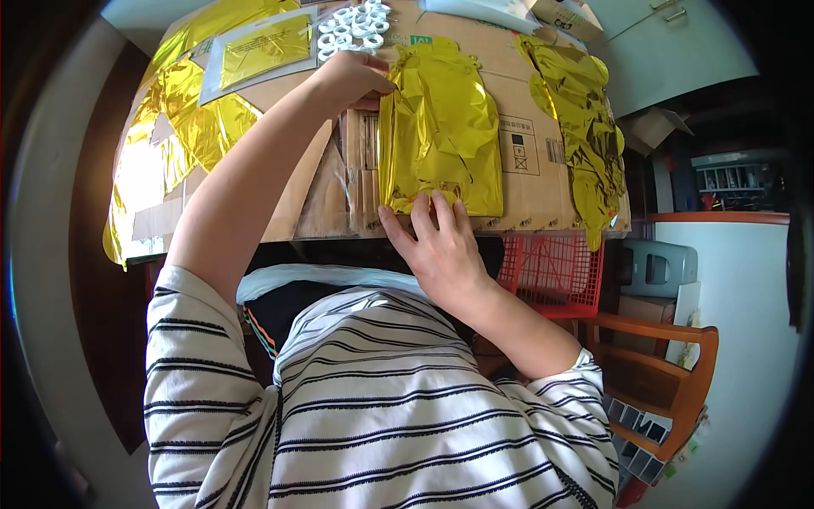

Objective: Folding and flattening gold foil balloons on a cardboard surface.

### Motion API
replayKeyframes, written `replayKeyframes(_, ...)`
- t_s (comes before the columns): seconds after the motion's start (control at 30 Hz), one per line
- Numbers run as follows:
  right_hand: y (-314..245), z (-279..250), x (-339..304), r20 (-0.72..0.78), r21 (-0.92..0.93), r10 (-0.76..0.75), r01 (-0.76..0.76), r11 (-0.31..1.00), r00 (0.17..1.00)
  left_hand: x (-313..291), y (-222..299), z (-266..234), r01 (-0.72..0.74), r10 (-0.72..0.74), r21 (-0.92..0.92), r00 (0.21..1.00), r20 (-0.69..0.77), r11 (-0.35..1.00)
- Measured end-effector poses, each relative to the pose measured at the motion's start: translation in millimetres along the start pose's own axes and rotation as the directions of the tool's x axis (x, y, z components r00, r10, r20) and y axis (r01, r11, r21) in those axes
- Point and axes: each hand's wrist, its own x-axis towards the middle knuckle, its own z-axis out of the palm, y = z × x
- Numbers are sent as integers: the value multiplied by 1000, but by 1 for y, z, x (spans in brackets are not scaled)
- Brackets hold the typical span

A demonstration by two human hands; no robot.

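A flat gold foil balloon [441, 127], seemingly folded or stacked in layers, lies on the cardboard in front of me. My left hand [352, 78] reaches to its upper left edge, with bent fingers closing on the foil there; the fingertips are partly hidden. At the near edge, my right hand [441, 246] rests its spread fingertips on the crinkled foil. Just beyond my left hand sits a cluster of small white rings [352, 30], perhaps ribbon rolls. A clear packet [267, 51] with a gold foil sheet inside lies to their left.
Cardboard [530, 191] covers the table. More gold foil balloons spread out at the right [585, 127] and at the left [195, 119]. Below the table's right side stand a red plastic basket [551, 276] and a wooden chair [670, 356]. A grey stool [657, 267] is behind them.
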Motion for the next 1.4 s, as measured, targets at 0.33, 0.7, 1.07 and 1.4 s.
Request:
replayKeyframes(0.33, 1, -1, 1, -20, 27, 7, -6, 1000, 1000, 14, -6, -4, 1, 9, -125, 997, 82, 992)
replayKeyframes(0.7, 2, -6, 3, -16, 87, 21, -20, 996, 1000, 1, 14, -7, -124, 300, 706, 945, -131, 697)
replayKeyframes(1.07, 4, -1, 3, -31, 161, -3, 8, 987, 1000, 4, -4, -5, -104, 139, 397, 988, -62, 912)
replayKeyframes(1.4, 5, 0, 2, -19, 151, -31, 33, 988, 999, 15, -6, -11, -128, 137, 250, 990, -20, 960)
